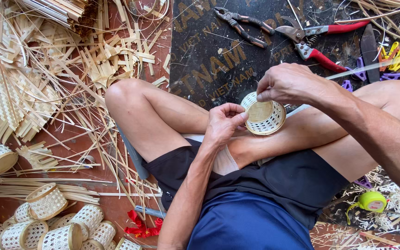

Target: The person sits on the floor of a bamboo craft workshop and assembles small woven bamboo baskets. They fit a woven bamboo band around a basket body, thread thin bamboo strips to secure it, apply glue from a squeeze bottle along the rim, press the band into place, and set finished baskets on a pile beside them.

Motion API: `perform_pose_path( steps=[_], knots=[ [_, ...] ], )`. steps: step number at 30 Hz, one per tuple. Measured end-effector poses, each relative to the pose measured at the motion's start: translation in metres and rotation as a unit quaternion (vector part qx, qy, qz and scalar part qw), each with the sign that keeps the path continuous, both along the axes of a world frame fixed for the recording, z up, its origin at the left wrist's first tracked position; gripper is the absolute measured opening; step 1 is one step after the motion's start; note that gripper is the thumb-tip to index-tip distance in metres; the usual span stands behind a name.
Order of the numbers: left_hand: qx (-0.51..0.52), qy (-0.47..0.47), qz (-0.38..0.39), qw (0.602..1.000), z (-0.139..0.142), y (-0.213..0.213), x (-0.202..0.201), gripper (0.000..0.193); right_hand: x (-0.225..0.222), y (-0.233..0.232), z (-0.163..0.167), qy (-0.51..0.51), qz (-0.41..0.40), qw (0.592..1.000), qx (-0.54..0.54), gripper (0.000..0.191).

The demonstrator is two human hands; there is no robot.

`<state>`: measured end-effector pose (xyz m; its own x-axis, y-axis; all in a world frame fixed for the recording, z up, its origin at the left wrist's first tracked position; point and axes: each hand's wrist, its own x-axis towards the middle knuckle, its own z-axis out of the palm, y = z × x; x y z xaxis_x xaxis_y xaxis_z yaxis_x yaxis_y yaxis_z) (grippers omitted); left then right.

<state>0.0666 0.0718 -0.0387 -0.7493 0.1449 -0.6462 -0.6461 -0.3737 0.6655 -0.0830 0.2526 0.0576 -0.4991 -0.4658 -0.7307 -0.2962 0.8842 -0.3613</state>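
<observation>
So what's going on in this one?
A person sits cross-legged on the floor, both hands on a small woven basket resting on their leg. The left hand pinches its near rim, the right hand its far rim. Finished baskets lie at lower left; pliers and red-handled shears lie ahead.

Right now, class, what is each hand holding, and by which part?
Both the left hand and right hand pinch the rim of the small woven basket.

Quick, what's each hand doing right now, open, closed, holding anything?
Left hand: closed, pinching the near rim of the small woven basket.
Right hand: closed, fingertips pinching the basket's far rim.
</observation>
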Motion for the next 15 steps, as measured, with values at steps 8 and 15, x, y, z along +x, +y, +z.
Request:
perform_pose_path(
  steps=[8,15],
  knots=[
    [-0.041,0.011,-0.063,0.997,0.019,-0.006,-0.024,0.015,0.025,0.017,-0.032,0.097,-0.025,0.983,-0.154,0.026],
    [-0.129,0.056,-0.197,0.97,0.027,-0.012,-0.053,0.014,0.029,0.012,-0.031,0.1,-0.03,0.976,-0.19,0.025]
  ],
)
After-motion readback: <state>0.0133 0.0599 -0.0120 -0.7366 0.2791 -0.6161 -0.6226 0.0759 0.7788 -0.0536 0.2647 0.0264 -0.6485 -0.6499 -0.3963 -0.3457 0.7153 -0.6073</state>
